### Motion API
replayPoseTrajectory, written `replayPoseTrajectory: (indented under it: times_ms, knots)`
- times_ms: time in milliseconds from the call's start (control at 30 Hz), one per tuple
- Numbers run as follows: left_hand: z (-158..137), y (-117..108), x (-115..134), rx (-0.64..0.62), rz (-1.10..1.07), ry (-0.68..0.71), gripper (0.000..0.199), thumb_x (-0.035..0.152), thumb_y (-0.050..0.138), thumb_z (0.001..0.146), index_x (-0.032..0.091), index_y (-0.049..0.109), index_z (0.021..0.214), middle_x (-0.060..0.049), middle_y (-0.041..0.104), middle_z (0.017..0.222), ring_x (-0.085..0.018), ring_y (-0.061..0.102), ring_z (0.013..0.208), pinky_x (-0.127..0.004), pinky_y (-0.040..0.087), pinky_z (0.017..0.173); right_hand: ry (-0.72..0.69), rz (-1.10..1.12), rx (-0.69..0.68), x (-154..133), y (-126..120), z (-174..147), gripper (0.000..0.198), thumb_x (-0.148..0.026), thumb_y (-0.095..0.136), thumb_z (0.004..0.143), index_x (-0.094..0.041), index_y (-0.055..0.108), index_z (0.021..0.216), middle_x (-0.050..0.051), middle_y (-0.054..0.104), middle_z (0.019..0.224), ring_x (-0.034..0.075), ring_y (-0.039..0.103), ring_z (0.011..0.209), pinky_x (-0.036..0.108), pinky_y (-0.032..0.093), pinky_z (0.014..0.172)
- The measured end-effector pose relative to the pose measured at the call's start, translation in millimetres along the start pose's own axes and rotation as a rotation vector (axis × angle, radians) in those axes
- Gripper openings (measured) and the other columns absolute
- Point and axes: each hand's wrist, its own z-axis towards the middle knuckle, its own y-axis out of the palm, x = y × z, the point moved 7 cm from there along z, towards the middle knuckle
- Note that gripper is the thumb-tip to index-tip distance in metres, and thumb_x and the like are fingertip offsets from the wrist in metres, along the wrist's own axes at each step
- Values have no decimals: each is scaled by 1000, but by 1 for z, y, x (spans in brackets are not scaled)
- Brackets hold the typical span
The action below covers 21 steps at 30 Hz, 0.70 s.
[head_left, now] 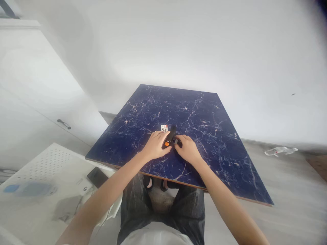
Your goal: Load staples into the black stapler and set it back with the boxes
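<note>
A long black tool with an orange patch (173,132), stapler-like in shape, lies slanted above the blue table. My left hand (155,143) grips it from the left, thumb near the orange patch and fingers along its side. Close against its right side, my right hand (187,148) is closed with thumb and forefinger around a small grey-and-black piece (176,141). Whether that piece joins the tool is too small to tell. Just beyond my left fingers lies a small white printed card or box (164,127) with a red corner, partly covered by the hand.
The blue marble-patterned table (173,102) stands before a white wall. At left are a white cabinet (38,78) and a low white surface (33,217) bearing a black phone (97,177). A clear plastic bottle (277,150) lies on the floor at right.
</note>
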Motion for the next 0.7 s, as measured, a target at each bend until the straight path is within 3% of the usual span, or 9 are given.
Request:
replayPoseTrajectory:
  times_ms: [267, 433, 600, 700]
  knots:
    - [4, -15, -26, -36, -38, 73, 51, 32, 71, 92, 25, 61, 141, -10, 70, 124, -31, 58, 123, -52, 45, 108, 51, -59, 39, 45, -23, -4, 31, -18, 61, 86, -19, 71, 116, 12, 73, 115, 31, 64, 107, 45, 49, 101]
    - [15, -15, -47, -121, -112, 48, 39, 30, 73, 92, 27, 68, 132, -10, 65, 135, -29, 59, 126, -49, 46, 108, -27, 88, 13, 42, -32, 5, 39, -30, 70, 88, -22, 68, 126, 9, 72, 125, 32, 63, 118, 46, 48, 105]
    - [15, -16, -59, -24, -92, -3, 33, 30, 76, 92, 27, 73, 125, -9, 71, 119, -27, 63, 114, -47, 52, 100, -2, 212, -126, 38, -18, 17, 11, -33, 71, 90, -23, 72, 95, 3, 77, 91, 22, 70, 79, 33, 53, 75]
    - [12, -15, -61, 44, -57, 4, 27, 31, 77, 91, 24, 76, 117, -9, 73, 113, -26, 65, 106, -46, 52, 98, 8, 243, -100, 41, -17, 17, 10, -33, 73, 89, -23, 71, 87, 1, 76, 87, 20, 70, 76, 30, 52, 73]
